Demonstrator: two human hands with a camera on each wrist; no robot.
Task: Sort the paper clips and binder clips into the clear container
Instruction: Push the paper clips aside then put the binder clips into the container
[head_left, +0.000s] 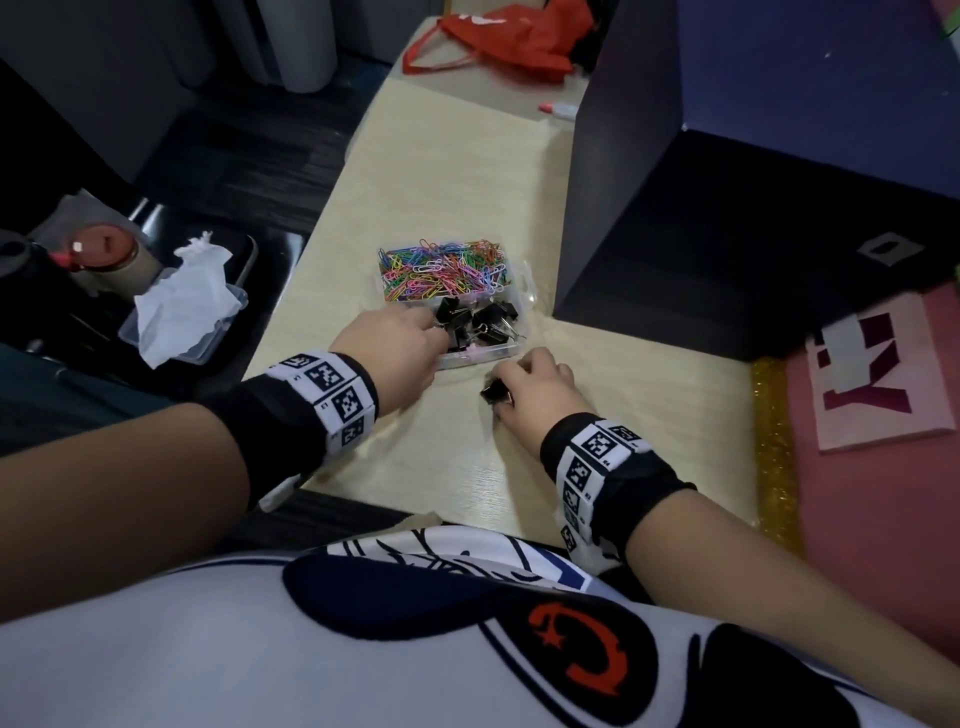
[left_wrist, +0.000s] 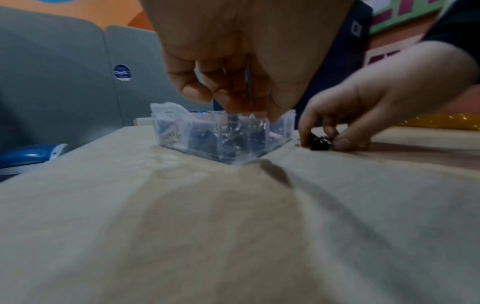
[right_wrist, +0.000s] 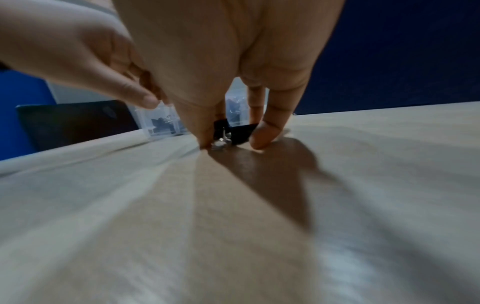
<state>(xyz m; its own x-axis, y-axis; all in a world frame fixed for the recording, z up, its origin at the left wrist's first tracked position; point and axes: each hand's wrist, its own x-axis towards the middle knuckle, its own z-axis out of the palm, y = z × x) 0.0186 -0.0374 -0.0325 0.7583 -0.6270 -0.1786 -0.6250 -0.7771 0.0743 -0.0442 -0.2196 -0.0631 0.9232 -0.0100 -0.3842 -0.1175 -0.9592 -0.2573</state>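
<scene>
right hand (head_left: 537, 387) pinching last loose binder clip (head_left: 496, 391) off table – next: lift into clear container (head_left: 480, 358) | left hand (head_left: 395, 345) fingers curled at container rim, grip unclear

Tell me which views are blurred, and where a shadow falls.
Head view: mostly sharp, paper clips distinct. Left wrist view: clear container soft and hazy. Right wrist view: tabletop streaked with blur; right hand casts a dark shadow toward the camera.
</scene>
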